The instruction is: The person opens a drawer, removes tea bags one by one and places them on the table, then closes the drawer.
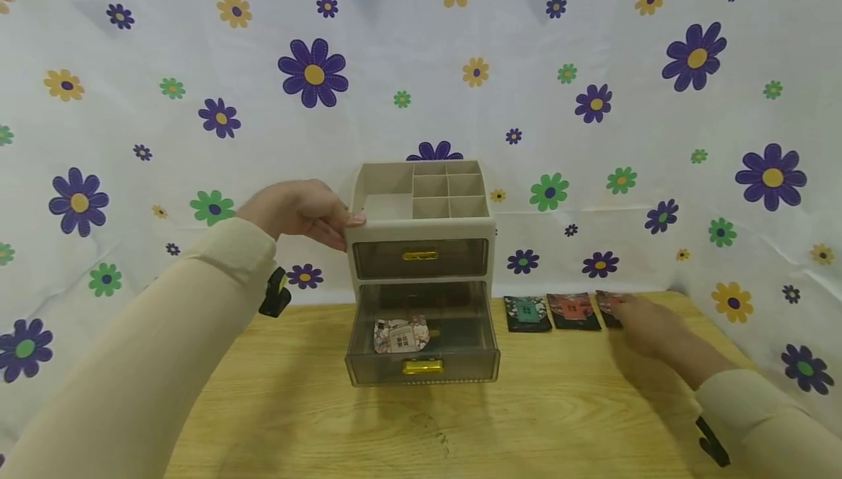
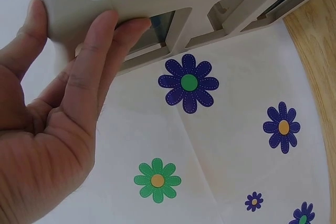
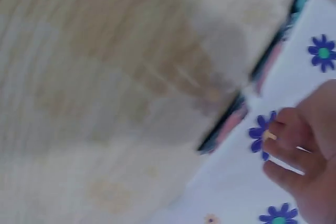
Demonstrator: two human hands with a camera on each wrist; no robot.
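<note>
A beige desktop drawer organizer (image 1: 421, 229) stands on the table, its lower drawer (image 1: 487, 369) pulled out. My left hand (image 1: 309, 208) grips its upper left corner, thumb on the top rim and fingers against the side wall, as the left wrist view (image 2: 68, 87) confirms. A floral-print packet (image 1: 400, 335) lies inside the drawer. On the right, my right hand (image 1: 647, 329) is over the rightmost red-label packet (image 1: 607, 303), partly covering it. The right wrist view shows that hand (image 3: 310, 150) with loosely bent fingers and nothing visible between them.
A packet with a green label (image 1: 527, 312) and a packet with a red label (image 1: 573, 311) lie in a row right of the organizer. The upper drawer (image 1: 454, 258) is closed. A flower-print cloth (image 1: 395, 47) hangs behind the wooden table (image 1: 296, 406).
</note>
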